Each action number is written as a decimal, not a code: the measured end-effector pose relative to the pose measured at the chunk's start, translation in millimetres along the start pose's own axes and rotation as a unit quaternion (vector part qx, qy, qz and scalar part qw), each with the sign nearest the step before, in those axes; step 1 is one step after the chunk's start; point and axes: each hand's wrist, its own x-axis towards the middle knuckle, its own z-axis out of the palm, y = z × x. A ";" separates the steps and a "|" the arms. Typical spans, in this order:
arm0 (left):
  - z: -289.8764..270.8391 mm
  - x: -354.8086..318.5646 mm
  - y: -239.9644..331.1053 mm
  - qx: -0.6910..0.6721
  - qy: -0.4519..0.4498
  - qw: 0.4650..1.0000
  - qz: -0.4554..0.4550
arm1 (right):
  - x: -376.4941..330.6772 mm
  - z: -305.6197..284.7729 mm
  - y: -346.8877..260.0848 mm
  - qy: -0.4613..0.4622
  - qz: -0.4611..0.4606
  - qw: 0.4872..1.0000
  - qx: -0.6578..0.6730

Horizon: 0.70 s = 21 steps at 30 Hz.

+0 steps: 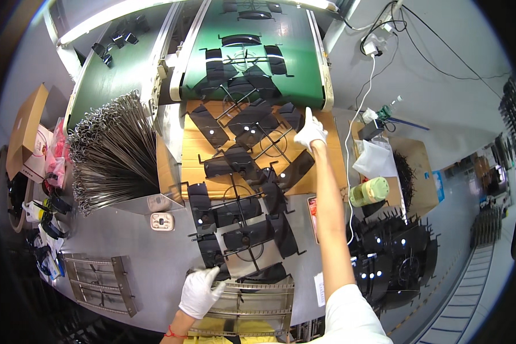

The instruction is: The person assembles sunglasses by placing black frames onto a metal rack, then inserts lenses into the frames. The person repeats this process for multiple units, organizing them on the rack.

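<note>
Though in view, gloved hands (198, 294) (311, 134) beside black panels (291, 117), contact and grip unclear.

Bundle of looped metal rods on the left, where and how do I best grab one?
Pinch one of the rods, probably at its looped outer end, coming from above with the nearer left hand: the loops fan outward uncovered, while the shafts crowd together toward the cardboard wall.

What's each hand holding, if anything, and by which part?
Left hand: at the near end of a black panel; can't tell whether it grips. Right hand: no clear hold visible, right by another black panel.
</note>
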 end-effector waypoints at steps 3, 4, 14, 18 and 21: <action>3.4 0.6 -3.7 0.141 -0.059 0.981 0.117 | -4.6 6.5 7.5 0.024 -0.087 0.996 0.019; 7.8 1.0 -5.5 0.140 -0.050 0.981 0.126 | -0.9 6.0 7.3 0.089 -0.105 0.990 0.016; 41.5 0.7 -17.8 0.127 0.034 0.986 0.100 | 43.5 -93.9 38.4 -0.014 -0.148 0.988 -0.039; 47.6 -4.2 -13.9 0.106 0.104 0.986 0.076 | -1.0 -123.9 7.7 0.130 -0.088 0.987 -0.043; 36.2 -4.5 -12.1 0.079 0.085 0.991 0.072 | -17.1 -153.8 -2.0 0.018 -0.077 0.997 0.005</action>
